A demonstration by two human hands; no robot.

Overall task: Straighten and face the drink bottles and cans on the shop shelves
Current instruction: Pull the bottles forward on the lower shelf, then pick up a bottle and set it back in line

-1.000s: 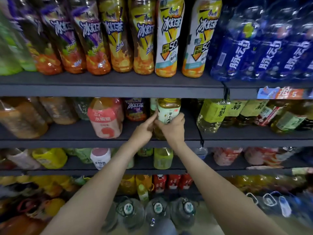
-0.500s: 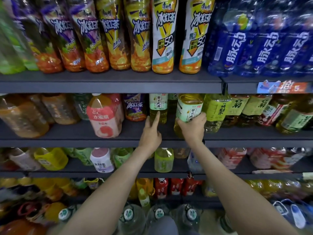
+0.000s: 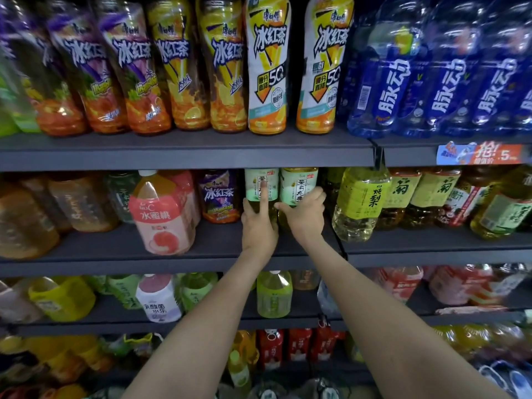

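Two green tea bottles with pale green labels stand side by side on the middle shelf (image 3: 172, 249). My left hand (image 3: 257, 228) lies on the lower part of the left bottle (image 3: 253, 185); its index finger points straight up along the label and the other fingers curl at the bottle's left side. My right hand (image 3: 306, 216) grips the right bottle (image 3: 299, 182) from the front, thumb on its left side and fingers round its right. Both labels face me.
A purple iced tea bottle (image 3: 220, 197) and a pink peach drink bottle (image 3: 162, 217) stand to the left. A yellow-green pear drink bottle (image 3: 359, 203) leans just to the right. Tall iced tea and blue bottles fill the top shelf; more bottles sit on the shelves below.
My right hand has carried its green tea bottle back onto the shelf, next to the other one. My left hand moved from the shelf front onto the left bottle.
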